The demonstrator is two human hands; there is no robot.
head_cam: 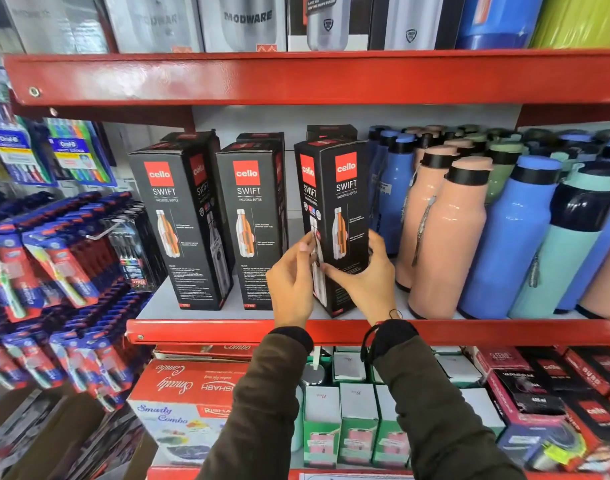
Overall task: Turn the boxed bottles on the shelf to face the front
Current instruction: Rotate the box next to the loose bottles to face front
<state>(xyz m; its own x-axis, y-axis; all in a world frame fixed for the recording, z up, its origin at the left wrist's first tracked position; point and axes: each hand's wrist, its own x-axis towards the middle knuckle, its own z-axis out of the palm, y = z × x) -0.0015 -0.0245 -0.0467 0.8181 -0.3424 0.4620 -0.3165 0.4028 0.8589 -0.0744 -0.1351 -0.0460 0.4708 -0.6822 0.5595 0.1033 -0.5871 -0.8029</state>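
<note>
While both hands grip it, the third black box [334, 216] stands on the grey shelf [158, 306] with one corner edge turned toward the camera, so two of its faces show at once; the left hand [291, 282] pinches its left face low down, and the right hand [369, 275] wraps the right face with the thumb across the front. Each visible face carries a red square with "cello", then "SWIFT" and a small line reading "VACUSTEEL BOTTLE", above a drawing of a steel bottle. Two similar boxes, the middle box [251, 223] and the left box [182, 223], stand to the left with the same printing and fine text I cannot read; more black boxes stand behind them. Just to the right are peach bottles [445, 233] and blue bottles [507, 244] with black collars. The shelf edge [227, 330] is red metal; above, grey cartons [248, 22] read "MODWARE"; toothbrush packs [68, 157] marked "Oral-B" hang at left; below lies a red carton [179, 386] reading "Smarty Combo".
</note>
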